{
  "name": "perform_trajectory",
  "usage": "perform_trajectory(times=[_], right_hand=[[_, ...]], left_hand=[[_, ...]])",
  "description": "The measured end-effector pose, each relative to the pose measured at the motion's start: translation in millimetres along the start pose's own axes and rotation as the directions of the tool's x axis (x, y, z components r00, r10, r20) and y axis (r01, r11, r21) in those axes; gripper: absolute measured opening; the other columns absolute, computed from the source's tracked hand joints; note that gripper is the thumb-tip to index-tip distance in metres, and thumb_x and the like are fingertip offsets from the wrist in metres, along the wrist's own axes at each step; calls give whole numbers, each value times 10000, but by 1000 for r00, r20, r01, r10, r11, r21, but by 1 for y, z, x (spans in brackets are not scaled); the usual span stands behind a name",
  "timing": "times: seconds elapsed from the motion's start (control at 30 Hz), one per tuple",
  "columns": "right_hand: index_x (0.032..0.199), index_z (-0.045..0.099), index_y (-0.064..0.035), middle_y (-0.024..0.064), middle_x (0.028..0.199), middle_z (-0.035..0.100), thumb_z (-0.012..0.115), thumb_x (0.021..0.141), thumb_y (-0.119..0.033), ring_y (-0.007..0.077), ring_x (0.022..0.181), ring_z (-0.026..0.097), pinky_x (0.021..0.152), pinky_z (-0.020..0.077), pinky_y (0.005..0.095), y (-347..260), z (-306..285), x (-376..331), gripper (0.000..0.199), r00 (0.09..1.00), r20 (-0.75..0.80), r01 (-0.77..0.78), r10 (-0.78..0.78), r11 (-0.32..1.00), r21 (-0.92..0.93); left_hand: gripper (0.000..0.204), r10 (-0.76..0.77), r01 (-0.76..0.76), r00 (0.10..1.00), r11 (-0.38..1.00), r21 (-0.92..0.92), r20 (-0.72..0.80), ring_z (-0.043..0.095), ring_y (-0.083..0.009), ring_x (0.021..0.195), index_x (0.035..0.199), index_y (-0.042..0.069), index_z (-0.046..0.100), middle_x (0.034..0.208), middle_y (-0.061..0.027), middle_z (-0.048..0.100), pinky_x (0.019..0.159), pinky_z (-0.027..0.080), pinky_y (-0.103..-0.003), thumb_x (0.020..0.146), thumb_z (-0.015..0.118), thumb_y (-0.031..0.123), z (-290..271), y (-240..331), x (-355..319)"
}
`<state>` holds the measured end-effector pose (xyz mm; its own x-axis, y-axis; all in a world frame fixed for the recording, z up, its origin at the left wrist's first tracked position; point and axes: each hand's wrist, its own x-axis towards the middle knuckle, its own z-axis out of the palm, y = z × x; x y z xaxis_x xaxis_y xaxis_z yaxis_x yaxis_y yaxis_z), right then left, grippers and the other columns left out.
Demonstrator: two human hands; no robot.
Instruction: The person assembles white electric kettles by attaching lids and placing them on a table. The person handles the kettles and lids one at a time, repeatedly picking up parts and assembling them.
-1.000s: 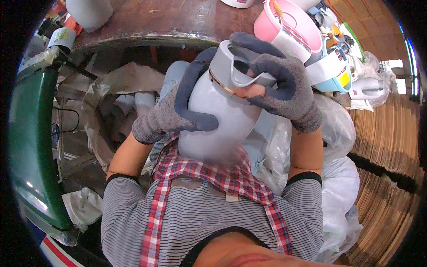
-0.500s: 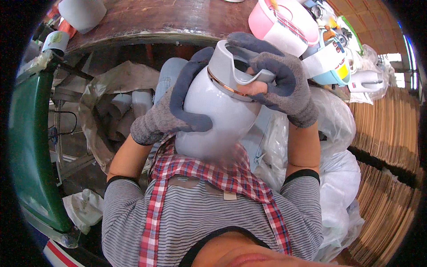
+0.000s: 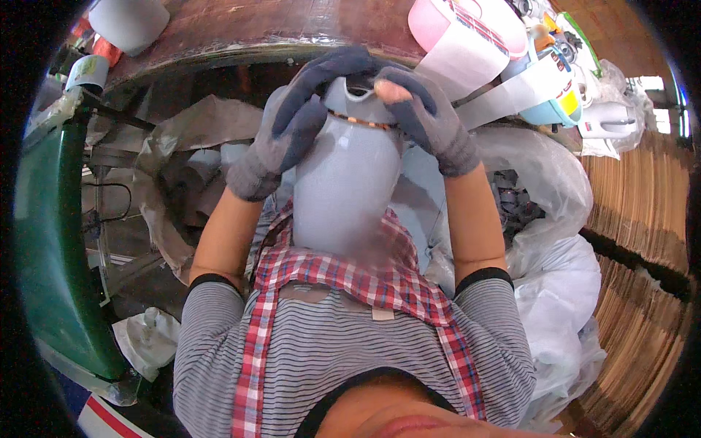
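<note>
Cupping a smooth, rounded grey shell [image 3: 347, 182]: dark-coated, knit-gloved fingers [image 3: 305, 123]

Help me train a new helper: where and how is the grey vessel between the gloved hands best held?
Probably by the body of the grey vessel, below the copper-coloured band, one palm from each side: those flanks look broad, smooth and rounded, while the collar above is notched.

Pale grey vessel [image 3: 347, 182] — copper-coloured band [image 3: 359, 120] — red checked apron [image 3: 365, 279], pink basin [image 3: 429, 28]
</note>
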<state>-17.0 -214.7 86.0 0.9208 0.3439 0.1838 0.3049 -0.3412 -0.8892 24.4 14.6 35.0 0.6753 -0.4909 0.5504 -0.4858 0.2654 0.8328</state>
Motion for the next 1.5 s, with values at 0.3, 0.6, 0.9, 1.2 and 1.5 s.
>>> perform_trajectory(times=[0.3, 0.6, 0.9, 1.2, 1.5], right_hand=[[1231, 618, 32, 95, 1105, 680, 542, 1003, -367, 152, 1028, 602, 925, 464, 280, 84, 36, 1, 465, 989, -101, -97, 104, 993, 71], [1233, 610, 18, 80, 1147, 640, 551, 989, -411, 147, 1068, 553, 962, 436, 299, 96, 47, -3, 496, 937, -276, -50, 214, 863, 502], [1097, 695, 38, 37, 951, 700, 587, 992, -380, 111, 852, 628, 804, 526, 266, 50, -1, -24, 445, 894, -222, -215, 390, 806, 552], [1229, 600, -57, 39, 1048, 637, 448, 1034, -451, 99, 938, 582, 875, 482, 266, 78, 50, -1, 465, 944, -294, 155, 148, 588, 794], [1092, 617, -24, 26, 1012, 643, 407, 1056, -367, 106, 901, 591, 862, 484, 272, 120, 91, -13, 403, 898, -337, 212, 283, 393, 895]], left_hand=[[531, -141, 156, 986, 972, 176, -91, 582, -236, 1163, 1233, -5, 605, 1242, -143, 632, 1026, 428, -374, 1041, 383, 437, 17, -57, -16], [544, -157, 150, 976, 987, -57, -154, 595, -229, 1118, 1195, 16, 603, 1196, -127, 644, 995, 444, -375, 1002, 465, 505, 10, -42, -13], [362, -307, 287, 951, 910, -300, -20, 621, -244, 1085, 1241, -34, 588, 1202, -159, 649, 986, 464, -360, 951, 499, 164, -38, -34, 18], [290, -365, 296, 929, 837, -461, -66, 609, -222, 858, 959, -43, 670, 899, -127, 675, 839, 479, -353, 940, 512, 200, 0, -34, 29], [279, -263, 260, 965, 956, 136, 1, 633, -220, 882, 1007, -45, 668, 976, -139, 699, 868, 493, -367, 964, 476, 152, 19, -4, 27]])
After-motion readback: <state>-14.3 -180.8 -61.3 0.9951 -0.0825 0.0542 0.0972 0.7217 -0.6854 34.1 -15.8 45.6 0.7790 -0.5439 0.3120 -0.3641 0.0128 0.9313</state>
